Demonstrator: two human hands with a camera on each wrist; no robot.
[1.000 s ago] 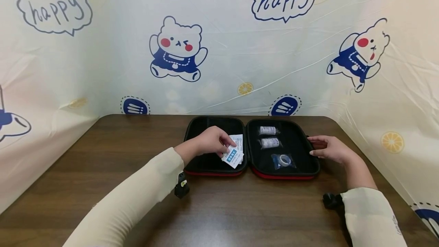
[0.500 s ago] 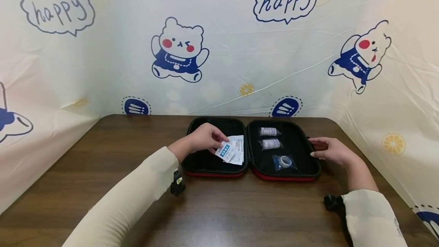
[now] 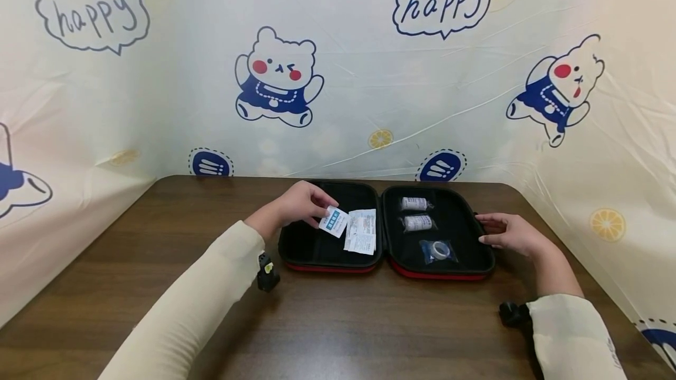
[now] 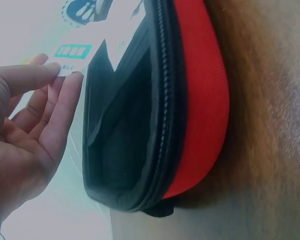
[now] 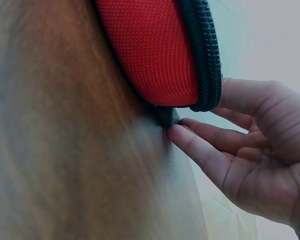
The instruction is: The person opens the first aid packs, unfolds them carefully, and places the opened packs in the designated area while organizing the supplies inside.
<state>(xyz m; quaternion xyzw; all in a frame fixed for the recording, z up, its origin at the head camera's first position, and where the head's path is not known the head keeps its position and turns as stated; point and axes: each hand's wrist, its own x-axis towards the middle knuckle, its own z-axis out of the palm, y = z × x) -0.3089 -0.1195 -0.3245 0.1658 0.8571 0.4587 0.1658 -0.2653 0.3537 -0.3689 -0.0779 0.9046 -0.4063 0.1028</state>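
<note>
A black-lined zip case point(image 3: 382, 251) with a red shell lies spread open on the table. Over its left half, my left hand point(image 3: 300, 204) pinches a small flat white packet point(image 3: 334, 221) with a blue printed block, by its edge between thumb and fingers. Several white printed packets point(image 3: 361, 232) lie beside the hinge in that half. In the right half are two wrapped white rolls point(image 3: 415, 203) and a tape roll point(image 3: 439, 250) in a clear bag. My right hand point(image 3: 509, 232) holds the case's right edge, thumb at the zipped rim point(image 5: 210, 65), fingertips by a black tab point(image 5: 166, 116).
The brown wooden table point(image 3: 338, 327) runs out in front of the case and to its left. A printed cloth backdrop point(image 3: 348, 75) rises behind the table and along both sides.
My left hand has drawn the small packet leftward and up, away from the other packets near the hinge, which now show more fully. My right hand stays at the case's edge.
</note>
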